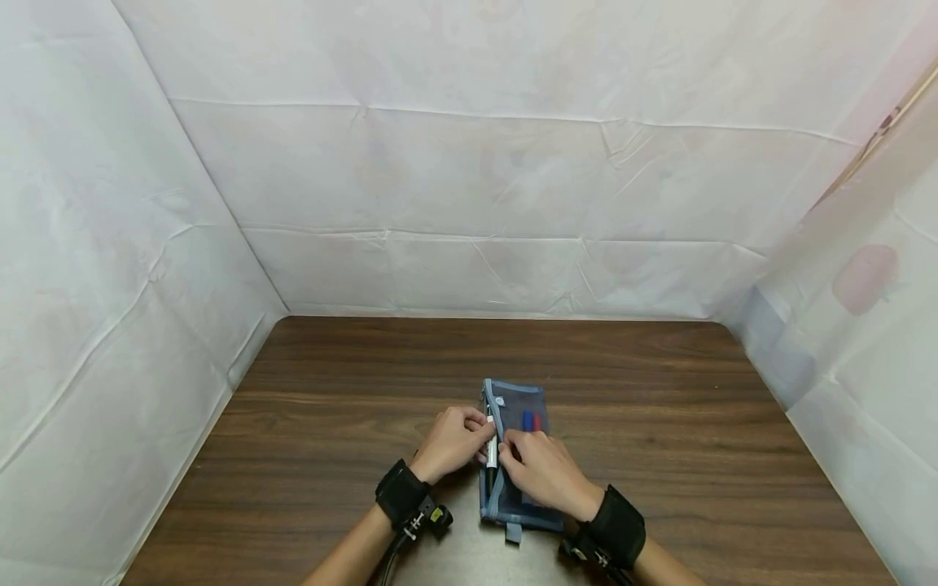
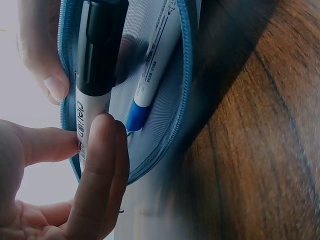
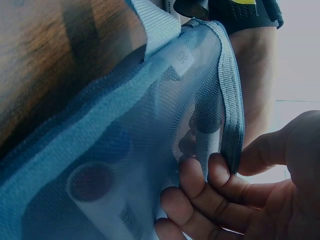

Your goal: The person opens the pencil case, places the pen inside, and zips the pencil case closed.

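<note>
A blue-grey mesh pencil pouch lies on the table, its zipped edge parted on the left side. My left hand pinches a white marker with a black cap between thumb and fingers. In the left wrist view this whiteboard marker sits within the pouch opening, beside a blue-tipped white marker inside. My right hand grips the pouch's zipper edge between thumb and fingers. Through the mesh show a red-ended marker and, in the head view, a blue end.
The brown wood-grain table reaches back to a white cloth wall, with more white cloth on both sides. A grey fabric tab sticks out at the pouch's near end. Black camera straps circle both wrists.
</note>
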`<state>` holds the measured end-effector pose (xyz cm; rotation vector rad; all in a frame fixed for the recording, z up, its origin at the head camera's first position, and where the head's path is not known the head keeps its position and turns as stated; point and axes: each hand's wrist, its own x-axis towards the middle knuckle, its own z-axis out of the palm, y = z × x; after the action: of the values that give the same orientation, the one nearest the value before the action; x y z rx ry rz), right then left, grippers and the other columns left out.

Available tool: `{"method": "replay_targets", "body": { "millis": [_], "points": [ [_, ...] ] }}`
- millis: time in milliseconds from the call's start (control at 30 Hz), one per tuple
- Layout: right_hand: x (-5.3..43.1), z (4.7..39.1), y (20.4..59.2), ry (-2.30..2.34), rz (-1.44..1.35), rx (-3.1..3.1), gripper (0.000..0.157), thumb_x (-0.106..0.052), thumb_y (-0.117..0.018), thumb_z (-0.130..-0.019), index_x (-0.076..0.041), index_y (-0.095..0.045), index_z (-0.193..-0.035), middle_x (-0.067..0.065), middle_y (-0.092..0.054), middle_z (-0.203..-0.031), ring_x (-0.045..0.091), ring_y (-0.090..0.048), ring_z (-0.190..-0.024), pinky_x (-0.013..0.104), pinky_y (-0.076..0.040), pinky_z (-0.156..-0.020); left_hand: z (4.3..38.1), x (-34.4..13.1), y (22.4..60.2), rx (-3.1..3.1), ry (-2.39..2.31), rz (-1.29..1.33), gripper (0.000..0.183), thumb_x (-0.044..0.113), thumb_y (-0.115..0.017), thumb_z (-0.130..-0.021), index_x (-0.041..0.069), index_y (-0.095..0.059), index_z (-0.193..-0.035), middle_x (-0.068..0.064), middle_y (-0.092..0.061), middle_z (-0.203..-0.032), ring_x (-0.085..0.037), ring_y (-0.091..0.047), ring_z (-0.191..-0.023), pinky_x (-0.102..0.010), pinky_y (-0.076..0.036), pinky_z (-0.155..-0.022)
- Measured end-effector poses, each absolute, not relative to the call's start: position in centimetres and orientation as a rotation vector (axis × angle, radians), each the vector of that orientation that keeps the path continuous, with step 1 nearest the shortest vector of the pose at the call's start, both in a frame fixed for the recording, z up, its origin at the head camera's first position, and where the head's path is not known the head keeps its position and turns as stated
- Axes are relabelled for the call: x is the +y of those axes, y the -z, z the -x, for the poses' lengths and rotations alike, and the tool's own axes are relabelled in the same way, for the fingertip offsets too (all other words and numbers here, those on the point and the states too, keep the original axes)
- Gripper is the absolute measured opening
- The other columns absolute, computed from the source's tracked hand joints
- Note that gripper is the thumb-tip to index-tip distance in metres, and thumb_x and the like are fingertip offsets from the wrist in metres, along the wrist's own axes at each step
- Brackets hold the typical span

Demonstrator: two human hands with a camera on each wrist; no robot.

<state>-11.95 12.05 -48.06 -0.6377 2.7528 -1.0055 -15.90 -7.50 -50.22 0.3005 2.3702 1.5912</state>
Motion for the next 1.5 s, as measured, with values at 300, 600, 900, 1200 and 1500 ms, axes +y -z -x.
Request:
{"method": "replay_targets", "body": {
  "millis": [300,600,900,1200,1500],
  "points": [
    [12.1,11.9,48.1,1.022,0.660,2.744,0.031,-0.015,-0.053,-0.111,-0.017,-0.057,-0.080,-0.008,-0.037,-0.060,0.003,-0.031,-0.047,0.023,-0.023,-0.049,16.0,-7.2,50.4,2.367,-1.564,-0.317,0.026,0.015,-0.064,-0.103,-0.004,-0.072,-0.118,-0.001,-0.076,-0.085,-0.016,-0.072,-0.062,-0.034,-0.060,-0.060],
    [12.0,11.8,47.9,1.023,0.653,2.742,0.032,-0.016,-0.052,-0.111,-0.017,-0.057,-0.080,-0.008,-0.039,-0.060,0.004,-0.032,-0.047,0.023,-0.024,-0.049,15.9,-7.0,50.5,2.380,-1.566,-0.366,0.028,0.010,-0.063,-0.102,-0.008,-0.070,-0.122,-0.004,-0.077,-0.086,-0.016,-0.071,-0.060,-0.030,-0.059,-0.059],
    [12.0,11.9,47.8,1.031,0.642,2.729,0.032,-0.016,-0.052,-0.111,-0.017,-0.056,-0.080,-0.008,-0.038,-0.061,0.005,-0.031,-0.049,0.024,-0.024,-0.051,15.7,-6.5,50.5,2.464,-1.490,-0.401,0.027,0.011,-0.063,-0.104,-0.007,-0.071,-0.123,0.000,-0.074,-0.081,-0.015,-0.069,-0.058,-0.029,-0.057,-0.059],
    [12.0,12.0,47.9,1.050,0.648,2.720,0.032,-0.016,-0.052,-0.112,-0.018,-0.056,-0.080,-0.008,-0.038,-0.062,0.004,-0.031,-0.050,0.024,-0.024,-0.051,15.8,-6.3,50.7,2.562,-1.383,-0.449,0.020,0.009,-0.065,-0.103,-0.004,-0.073,-0.115,0.002,-0.071,-0.074,-0.013,-0.065,-0.056,-0.027,-0.052,-0.059],
    [11.9,12.0,48.0,1.074,0.667,2.698,0.030,-0.017,-0.052,-0.112,-0.018,-0.058,-0.082,-0.008,-0.038,-0.062,0.004,-0.031,-0.049,0.024,-0.024,-0.051,15.7,-6.0,50.7,2.588,-1.361,-0.476,0.015,0.001,-0.060,-0.098,-0.001,-0.073,-0.106,0.006,-0.065,-0.063,-0.012,-0.059,-0.048,-0.023,-0.042,-0.049]
  ]
}}
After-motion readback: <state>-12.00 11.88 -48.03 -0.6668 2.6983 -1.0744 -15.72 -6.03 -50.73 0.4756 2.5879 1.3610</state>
